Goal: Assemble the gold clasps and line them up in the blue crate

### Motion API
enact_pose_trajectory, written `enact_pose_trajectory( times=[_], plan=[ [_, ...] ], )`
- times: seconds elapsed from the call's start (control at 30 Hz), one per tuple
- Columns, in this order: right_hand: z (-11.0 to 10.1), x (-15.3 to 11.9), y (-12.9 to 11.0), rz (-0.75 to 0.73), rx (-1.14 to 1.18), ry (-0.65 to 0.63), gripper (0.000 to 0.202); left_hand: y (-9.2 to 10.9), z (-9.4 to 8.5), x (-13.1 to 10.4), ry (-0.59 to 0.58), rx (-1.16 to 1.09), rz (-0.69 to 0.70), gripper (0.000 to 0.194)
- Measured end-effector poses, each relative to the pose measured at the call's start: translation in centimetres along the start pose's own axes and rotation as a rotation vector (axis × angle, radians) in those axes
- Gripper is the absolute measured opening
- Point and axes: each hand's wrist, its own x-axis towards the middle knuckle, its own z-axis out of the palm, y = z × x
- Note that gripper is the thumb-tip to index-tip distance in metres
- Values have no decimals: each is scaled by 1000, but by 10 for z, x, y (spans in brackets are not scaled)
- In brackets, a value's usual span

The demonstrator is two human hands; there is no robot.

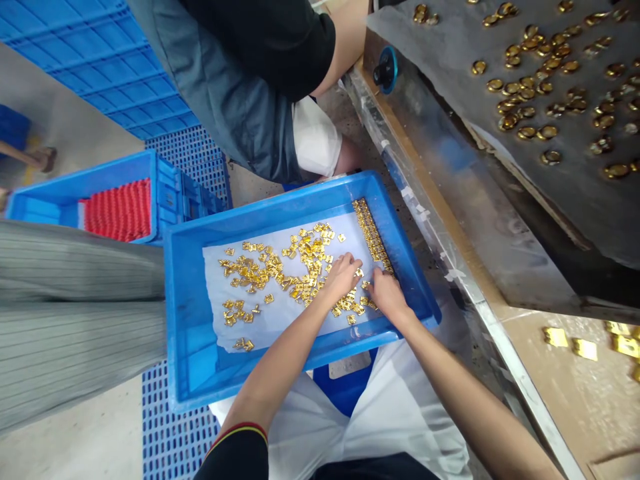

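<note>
A blue plastic tub lies in front of me, lined with a white sheet. Small shiny gold pieces are scattered over the sheet. Along the tub's right side, more of them stand packed in neat rows. My left hand is among the loose pieces, its fingers bent with a gold piece at the fingertips. At the lower end of the rows is my right hand, fingers curled down by the pieces; what they hold is hidden.
A conveyor at upper right carries round gold pieces. Flat gold pieces lie on a brown surface at lower right. Another person sits beyond the tub. Blue crates and a bin with red items stand at left.
</note>
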Motion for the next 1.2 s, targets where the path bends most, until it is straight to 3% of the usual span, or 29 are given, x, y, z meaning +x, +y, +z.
enact_pose_trajectory(
  times=[0.17, 0.23, 0.47, 0.63, 0.93, 1.1, 1.2],
  plan=[
    [7, 3, -6, 40, 6, -18, 31, -1, 2, 1, 7, 5, 20, 23],
    [5, 5, -7, 31, 7, -24, 25, -2, 1, 1, -2, 8, 35, 21],
    [-11, 3, -10, 10, 11, 27, 36, -1, 2, 1, -2, 18, 30, 22],
    [-2, -5, -16, 80, 3, 0, 29, 0, 4, 1, 21, 21, 25, 20],
    [1, 7, -11, 75, -2, -3, 28, 4, 8, -2, 30, 23, 27, 20],
    [-5, -17, -9, 86, -7, 2, 32, 3, 1, -9, 53, 43, 48, 31],
    [-2, -40, -13, 44, -8, -20, 32, 1, -5, -21, 61, 58, 101, 26]
  ],
)
